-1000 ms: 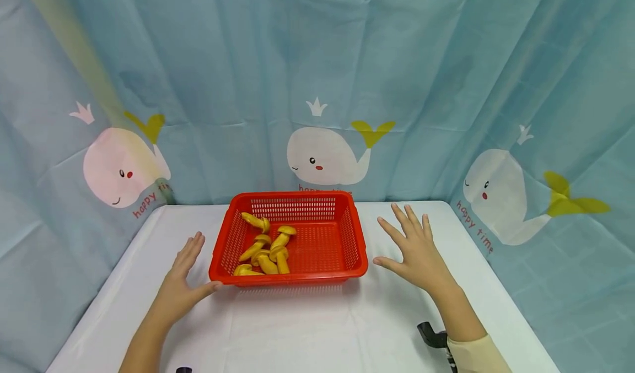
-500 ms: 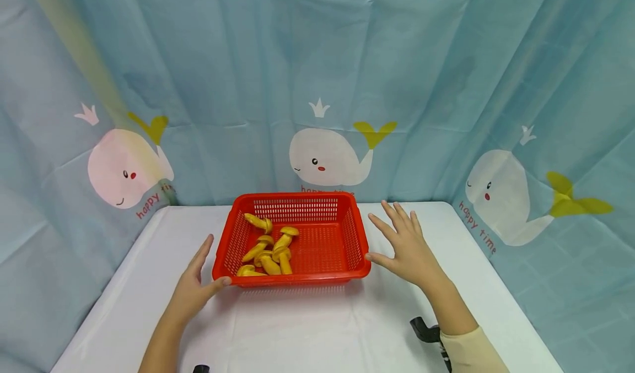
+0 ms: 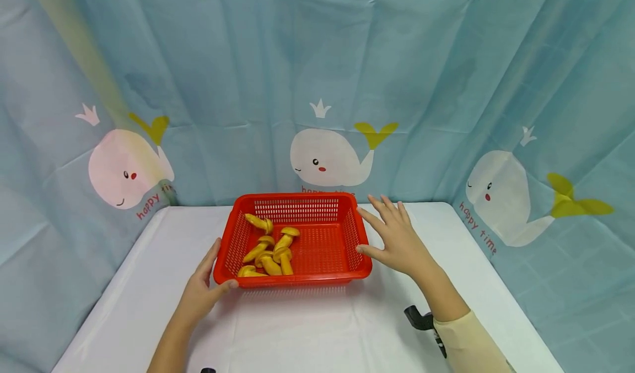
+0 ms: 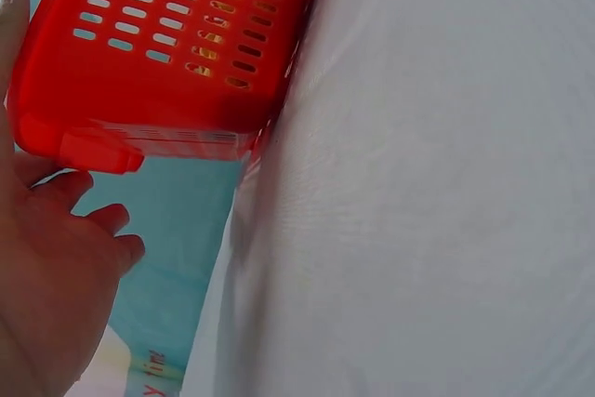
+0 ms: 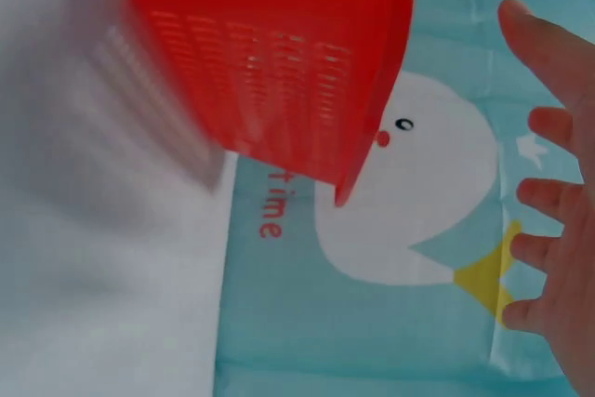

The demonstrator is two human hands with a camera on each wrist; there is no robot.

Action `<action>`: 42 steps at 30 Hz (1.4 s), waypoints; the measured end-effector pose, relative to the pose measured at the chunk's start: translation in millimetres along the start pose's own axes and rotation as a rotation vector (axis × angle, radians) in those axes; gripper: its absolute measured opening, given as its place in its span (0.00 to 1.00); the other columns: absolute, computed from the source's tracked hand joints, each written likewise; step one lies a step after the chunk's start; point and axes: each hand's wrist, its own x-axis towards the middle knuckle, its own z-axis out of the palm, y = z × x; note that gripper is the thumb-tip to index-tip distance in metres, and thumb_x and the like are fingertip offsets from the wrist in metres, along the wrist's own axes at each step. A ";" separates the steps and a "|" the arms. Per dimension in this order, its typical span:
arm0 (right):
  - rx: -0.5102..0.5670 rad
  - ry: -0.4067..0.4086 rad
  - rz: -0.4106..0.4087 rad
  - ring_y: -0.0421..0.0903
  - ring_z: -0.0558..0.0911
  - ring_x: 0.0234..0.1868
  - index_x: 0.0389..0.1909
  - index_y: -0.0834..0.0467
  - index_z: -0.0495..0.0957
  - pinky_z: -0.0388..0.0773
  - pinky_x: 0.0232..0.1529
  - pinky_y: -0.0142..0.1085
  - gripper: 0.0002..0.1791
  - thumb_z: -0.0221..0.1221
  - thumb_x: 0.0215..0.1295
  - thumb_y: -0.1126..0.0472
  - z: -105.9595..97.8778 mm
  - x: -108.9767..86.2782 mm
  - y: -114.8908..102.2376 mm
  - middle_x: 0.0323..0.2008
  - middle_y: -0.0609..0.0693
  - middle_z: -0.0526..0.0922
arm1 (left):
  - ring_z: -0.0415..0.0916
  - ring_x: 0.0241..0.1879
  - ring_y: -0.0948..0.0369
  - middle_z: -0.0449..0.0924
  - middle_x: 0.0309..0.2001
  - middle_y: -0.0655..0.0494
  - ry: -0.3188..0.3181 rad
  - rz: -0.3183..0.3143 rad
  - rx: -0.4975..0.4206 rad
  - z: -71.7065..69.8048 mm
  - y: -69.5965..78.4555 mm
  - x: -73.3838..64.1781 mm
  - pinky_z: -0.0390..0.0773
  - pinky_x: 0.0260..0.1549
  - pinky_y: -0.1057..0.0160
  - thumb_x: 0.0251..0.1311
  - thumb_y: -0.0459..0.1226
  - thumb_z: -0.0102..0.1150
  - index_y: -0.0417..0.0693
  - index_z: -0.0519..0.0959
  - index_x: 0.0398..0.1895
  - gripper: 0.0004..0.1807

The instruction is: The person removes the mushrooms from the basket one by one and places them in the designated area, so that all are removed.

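Observation:
A red plastic basket (image 3: 307,280) with slotted walls stands on the white table, holding several yellow mushrooms (image 3: 268,265) toward its left side. My left hand (image 3: 199,293) is at the basket's left front corner, thumb by the front rim and fingers extended along the left side. In the left wrist view, the fingers of that hand (image 4: 56,267) lie right at the corner of the red basket (image 4: 139,81). My right hand (image 3: 399,243) hovers at the right rim with fingers spread. The right wrist view has this hand (image 5: 572,230) apart from the basket wall (image 5: 279,72).
A white cloth covers the table (image 3: 292,329). Behind and at both sides hangs a blue curtain (image 3: 238,86) printed with whales. A black curved piece (image 3: 419,318) sits by the right wrist, beside a cream sleeve (image 3: 468,342).
Both hands have moved inward to the basket, the left hand to the right and the right hand to the left. The basket and mushrooms keep their place on the table.

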 end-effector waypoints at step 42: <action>0.163 -0.132 -0.076 0.55 0.55 0.80 0.80 0.41 0.58 0.46 0.79 0.59 0.45 0.65 0.66 0.38 -5.0 144.7 -55.4 0.79 0.48 0.60 | 0.49 0.76 0.79 0.54 0.81 0.60 0.079 0.082 -0.166 7.5 -3.2 -9.0 0.59 0.61 0.87 0.59 0.36 0.73 0.64 0.53 0.83 0.52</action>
